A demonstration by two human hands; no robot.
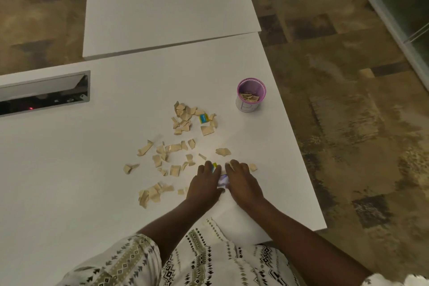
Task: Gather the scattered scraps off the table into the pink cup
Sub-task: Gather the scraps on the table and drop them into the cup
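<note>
Hands point(226, 181) cupped around scraps point(183, 146)

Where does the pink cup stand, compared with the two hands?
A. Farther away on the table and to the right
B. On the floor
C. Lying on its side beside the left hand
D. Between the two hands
A: the pink cup stands upright beyond the scraps, to the right of the left hand and right hand.

desk point(69, 169) under the hands is smooth matt white, prob laminate. scraps point(176, 147) just past the hands look like dull tan paper/card. pink cup point(250, 95) further out looks like fine mesh w/ a smooth rim. sleeve point(120, 262) = soft printed cloth.
</note>
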